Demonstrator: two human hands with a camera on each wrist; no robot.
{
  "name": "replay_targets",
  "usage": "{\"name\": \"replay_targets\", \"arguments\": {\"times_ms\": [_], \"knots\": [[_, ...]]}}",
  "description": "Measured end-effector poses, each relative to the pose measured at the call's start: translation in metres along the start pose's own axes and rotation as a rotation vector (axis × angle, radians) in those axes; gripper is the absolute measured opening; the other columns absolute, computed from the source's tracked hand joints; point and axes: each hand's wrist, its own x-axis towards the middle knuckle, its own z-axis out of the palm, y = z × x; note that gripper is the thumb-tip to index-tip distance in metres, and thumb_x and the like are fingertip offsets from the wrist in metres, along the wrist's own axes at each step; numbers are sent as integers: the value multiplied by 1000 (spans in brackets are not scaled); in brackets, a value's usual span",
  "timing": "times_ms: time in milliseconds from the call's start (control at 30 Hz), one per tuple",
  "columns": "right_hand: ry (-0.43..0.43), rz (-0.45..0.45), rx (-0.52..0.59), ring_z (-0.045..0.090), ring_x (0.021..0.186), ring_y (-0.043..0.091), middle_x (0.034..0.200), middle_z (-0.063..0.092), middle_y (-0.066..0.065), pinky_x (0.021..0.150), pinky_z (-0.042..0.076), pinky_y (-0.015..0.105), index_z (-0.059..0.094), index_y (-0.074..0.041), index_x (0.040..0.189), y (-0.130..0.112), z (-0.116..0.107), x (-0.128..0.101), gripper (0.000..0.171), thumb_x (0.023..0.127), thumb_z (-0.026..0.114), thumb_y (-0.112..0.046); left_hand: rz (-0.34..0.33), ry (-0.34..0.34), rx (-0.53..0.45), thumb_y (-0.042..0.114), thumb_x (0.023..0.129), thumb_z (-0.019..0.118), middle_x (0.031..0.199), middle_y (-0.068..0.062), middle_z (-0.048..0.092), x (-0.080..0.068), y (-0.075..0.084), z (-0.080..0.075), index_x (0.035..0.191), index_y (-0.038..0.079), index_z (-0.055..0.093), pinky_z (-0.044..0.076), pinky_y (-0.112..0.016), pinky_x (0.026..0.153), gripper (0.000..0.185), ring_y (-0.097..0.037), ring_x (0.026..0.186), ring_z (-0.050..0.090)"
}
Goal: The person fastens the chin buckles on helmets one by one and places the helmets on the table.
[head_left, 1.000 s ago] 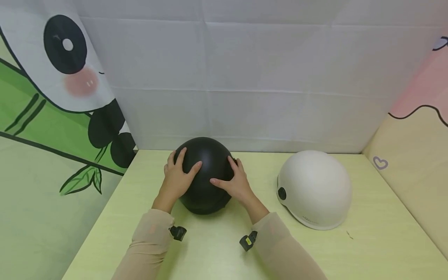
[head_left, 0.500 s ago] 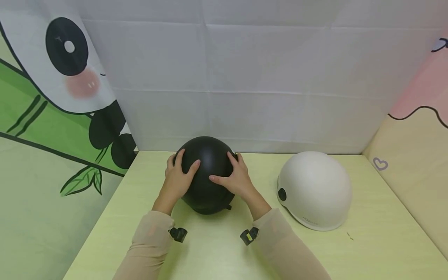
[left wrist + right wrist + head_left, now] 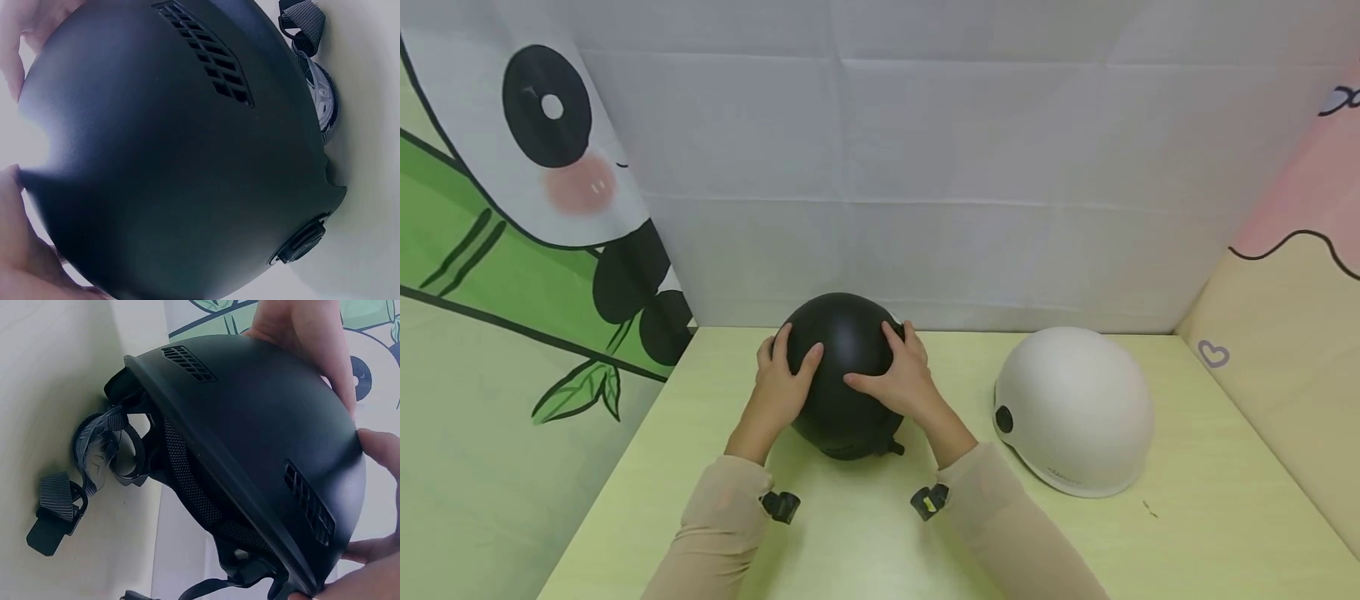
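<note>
A matte black helmet (image 3: 842, 333) is held between both hands near the back of the table. The left hand (image 3: 779, 385) grips its left side, thumb and fingers spread over the shell. On the opposite side the right hand (image 3: 904, 382) grips it the same way, with some fingertips hidden behind the shell. In the right wrist view the helmet is tilted, its padded rim and vents visible, and a grey chin strap (image 3: 90, 447) with a black buckle (image 3: 47, 531) hangs below. The left wrist view shows a side vent (image 3: 209, 56) and a round black fitting (image 3: 303, 242) near the edge.
A white helmet (image 3: 1078, 400) rests dome up on the pale yellow table (image 3: 850, 542), right of the hands. A white cloth wall (image 3: 940, 167) stands at the table's back edge. Patterned cloths with cartoon drawings flank both sides.
The black helmet has turned slightly in the hands, and a small black strap end now shows at its lower right. Both hands shift slightly with it. The white helmet stays put.
</note>
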Motion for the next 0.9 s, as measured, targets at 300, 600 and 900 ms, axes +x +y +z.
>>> {"name": "replay_targets", "arguments": {"times_ms": [300, 600, 900], "knots": [[22, -3, 8, 6, 132, 33, 149, 0, 8, 93, 29, 56, 25, -18, 144, -3, 4, 1, 93, 69, 74, -46, 15, -37, 22, 70, 83, 28, 146, -18, -3, 1, 4, -6, 146, 26, 1, 24, -65, 89, 82, -45, 127, 13], [27, -9, 4, 4, 133, 32, 149, -2, 8, 93, 29, 56, 26, -16, 144, -6, 6, 1, 93, 69, 74, -45, 7, -77, 50, 73, 81, 28, 146, -19, -7, 6, 14, -11, 146, 28, -2, 21, -66, 90, 84, -43, 130, 2], [34, -49, -23, 1, 134, 28, 149, -4, 6, 95, 28, 54, 26, -15, 143, -10, 5, 2, 93, 70, 75, -42, -9, -103, 123, 79, 74, 31, 145, -22, -8, 17, 27, -11, 145, 28, -8, 24, -70, 82, 95, -49, 127, 2]]}}
